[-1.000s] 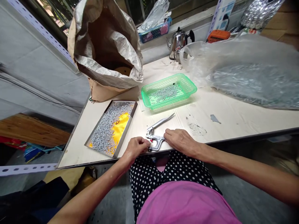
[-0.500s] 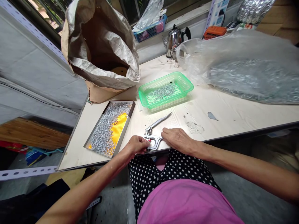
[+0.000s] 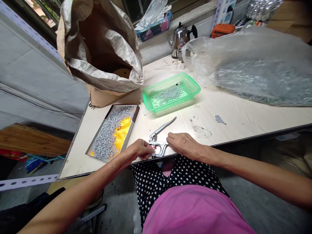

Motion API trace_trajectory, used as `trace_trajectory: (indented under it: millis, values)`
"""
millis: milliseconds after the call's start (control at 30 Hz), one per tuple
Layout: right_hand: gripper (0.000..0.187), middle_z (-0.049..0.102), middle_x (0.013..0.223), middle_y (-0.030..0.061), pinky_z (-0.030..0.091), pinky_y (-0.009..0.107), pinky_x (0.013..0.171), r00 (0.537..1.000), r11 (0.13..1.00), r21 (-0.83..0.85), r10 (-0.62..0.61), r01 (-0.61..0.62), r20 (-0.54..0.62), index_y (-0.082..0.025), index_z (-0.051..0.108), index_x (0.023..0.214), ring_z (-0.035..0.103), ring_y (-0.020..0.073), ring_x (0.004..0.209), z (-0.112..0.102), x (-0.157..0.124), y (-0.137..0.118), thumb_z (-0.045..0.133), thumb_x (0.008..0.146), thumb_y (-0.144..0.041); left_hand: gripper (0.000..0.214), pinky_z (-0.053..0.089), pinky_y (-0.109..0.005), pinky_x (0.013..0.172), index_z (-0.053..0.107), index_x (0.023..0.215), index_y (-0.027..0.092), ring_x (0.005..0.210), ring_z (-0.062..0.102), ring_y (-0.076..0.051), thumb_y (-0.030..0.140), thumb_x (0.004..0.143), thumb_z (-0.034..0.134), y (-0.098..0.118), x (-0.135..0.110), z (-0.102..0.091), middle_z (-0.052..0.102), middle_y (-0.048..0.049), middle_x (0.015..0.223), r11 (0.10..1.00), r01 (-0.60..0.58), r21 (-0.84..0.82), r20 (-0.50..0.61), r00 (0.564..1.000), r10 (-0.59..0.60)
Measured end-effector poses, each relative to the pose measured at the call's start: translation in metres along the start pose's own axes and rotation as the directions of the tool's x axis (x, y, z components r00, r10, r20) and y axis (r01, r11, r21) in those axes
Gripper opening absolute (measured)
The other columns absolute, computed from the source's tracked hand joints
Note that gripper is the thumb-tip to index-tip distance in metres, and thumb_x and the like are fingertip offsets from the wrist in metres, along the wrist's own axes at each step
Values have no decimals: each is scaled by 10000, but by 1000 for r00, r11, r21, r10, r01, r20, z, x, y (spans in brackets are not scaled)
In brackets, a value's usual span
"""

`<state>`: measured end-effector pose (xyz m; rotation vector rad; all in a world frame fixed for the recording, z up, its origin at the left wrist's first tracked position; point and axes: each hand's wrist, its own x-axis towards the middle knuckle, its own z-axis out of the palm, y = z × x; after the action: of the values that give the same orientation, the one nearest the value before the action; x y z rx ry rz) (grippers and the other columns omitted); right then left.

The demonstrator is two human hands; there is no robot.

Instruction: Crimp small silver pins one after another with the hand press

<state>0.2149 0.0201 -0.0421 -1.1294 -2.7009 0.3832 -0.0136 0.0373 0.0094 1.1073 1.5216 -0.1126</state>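
Note:
A small metal press tool with a long lever handle lies at the table's near edge. My left hand is pinched at the tool's left jaw, beside a small red part; what the fingers hold is too small to name. My right hand rests curled on the tool's right side and holds it down. To the left lies a flat metal tray with several small silver pieces over a yellow sheet. Behind the tool stands a green plastic basket with more silver pieces.
A big open paper sack stands at the back left. A large clear plastic bag of shiny pieces fills the right side. A steel kettle and a blue basket sit at the back. The table edge runs close to my lap.
Both hands stay on the press tool. The view has shifted slightly, so everything sits a little more to the left and higher in the picture.

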Motion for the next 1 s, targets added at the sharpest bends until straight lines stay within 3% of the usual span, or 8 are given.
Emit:
trace_trajectory:
  millis: [233, 400, 600, 667, 733, 800, 867, 1000]
  values:
    - [175, 585, 928, 55, 228, 317, 579, 999, 999, -19, -37, 37, 0, -172, 565, 976, 493, 166, 705, -1, 0, 0, 392, 974, -150, 321, 344, -212, 466, 566, 594, 146, 408, 431, -67, 355, 595, 810, -1, -7, 8, 512, 49, 435, 992, 64, -112, -62, 996, -71]
    - [172, 587, 932, 55, 240, 317, 580, 1000, 999, -35, -24, 25, 8, -177, 564, 974, 496, 166, 694, 1, 1, 0, 393, 975, -159, 363, 365, -215, 468, 573, 602, 139, 407, 446, -68, 390, 585, 835, 1, -6, 6, 515, 51, 436, 994, 81, -79, -23, 996, -83]
    - [156, 606, 1050, 94, 364, 319, 708, 999, 1000, -15, -26, 27, 47, -172, 589, 993, 551, 202, 861, -12, 1, 2, 463, 971, -261, 388, 382, -209, 461, 593, 639, 136, 399, 453, -64, 399, 556, 864, 2, -4, 3, 527, 51, 436, 991, 98, -86, 15, 995, -97]
    - [303, 544, 1266, 159, 388, 378, 849, 1000, 999, -36, -22, 22, 18, -156, 594, 1078, 522, 278, 1077, -21, 3, 7, 588, 907, -406, 388, 375, -206, 450, 588, 633, 136, 388, 452, -62, 400, 560, 863, 2, -4, 3, 527, 51, 432, 991, 90, -94, 17, 996, -89]
    - [631, 398, 1445, 219, 337, 470, 979, 1000, 997, -74, 4, -4, -8, -134, 538, 1246, 394, 375, 1271, -29, 7, 15, 701, 785, -532, 389, 363, -202, 438, 581, 625, 136, 378, 452, -60, 400, 566, 861, 2, -5, 3, 530, 51, 432, 991, 89, -99, 18, 996, -88]
    - [869, 363, 1472, 242, 282, 520, 1032, 1000, 995, -102, 26, -25, 15, -118, 458, 1359, 308, 420, 1337, -35, 13, 22, 747, 696, -599, 383, 361, -199, 435, 577, 627, 138, 374, 454, -59, 392, 575, 860, 2, -5, 4, 534, 51, 432, 990, 93, -106, 13, 996, -92]
    - [894, 455, 1396, 227, 293, 507, 1021, 997, 994, -112, 17, -10, 70, -119, 459, 1359, 359, 408, 1299, -39, 19, 27, 742, 680, -625, 371, 377, -200, 443, 572, 632, 142, 375, 459, -61, 376, 590, 857, 2, -5, 5, 536, 52, 429, 988, 104, -117, -2, 994, -105]
    - [730, 578, 1220, 174, 340, 454, 934, 994, 992, -127, 7, 7, 107, -134, 521, 1264, 484, 342, 1118, -44, 24, 25, 702, 733, -601, 336, 391, -199, 449, 565, 634, 145, 369, 454, -60, 339, 631, 839, 1, -6, 6, 534, 50, 419, 985, 117, -127, -24, 992, -121]
